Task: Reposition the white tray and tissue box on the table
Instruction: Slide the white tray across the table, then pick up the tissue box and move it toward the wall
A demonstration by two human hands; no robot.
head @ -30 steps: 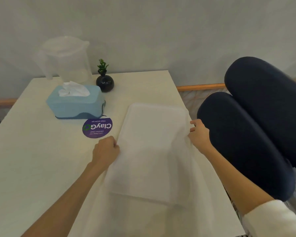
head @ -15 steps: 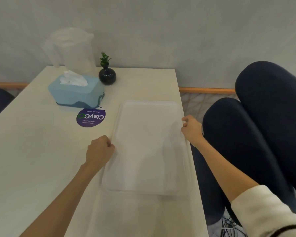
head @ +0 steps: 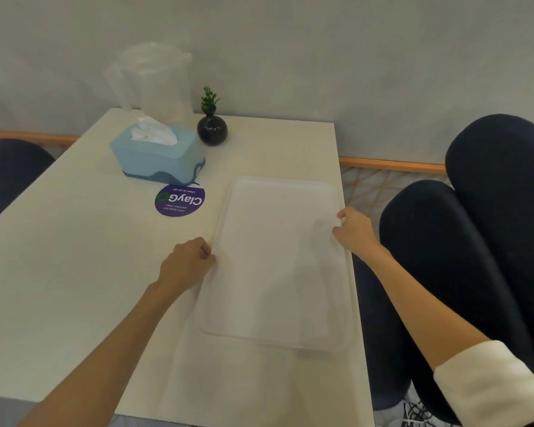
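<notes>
A white rectangular tray [head: 278, 257] lies flat on the right part of the cream table [head: 74, 272], its right side near the table's right edge. My left hand [head: 187, 266] grips the tray's left rim with curled fingers. On the opposite rim my right hand [head: 355, 232] holds the tray. A light blue tissue box [head: 158, 158] with a white tissue sticking out stands at the back left of the tray, apart from it.
A clear plastic pitcher [head: 154, 84] stands behind the tissue box by the wall. A small black vase with a green plant [head: 211, 129] sits beside it. A round purple sticker [head: 180, 200] lies between box and tray. Dark blue chairs [head: 475, 241] stand right of the table.
The tray has come down from a raised, tilted hold to lie flat on the table, with both hands staying on its rims. The view has shifted slightly.
</notes>
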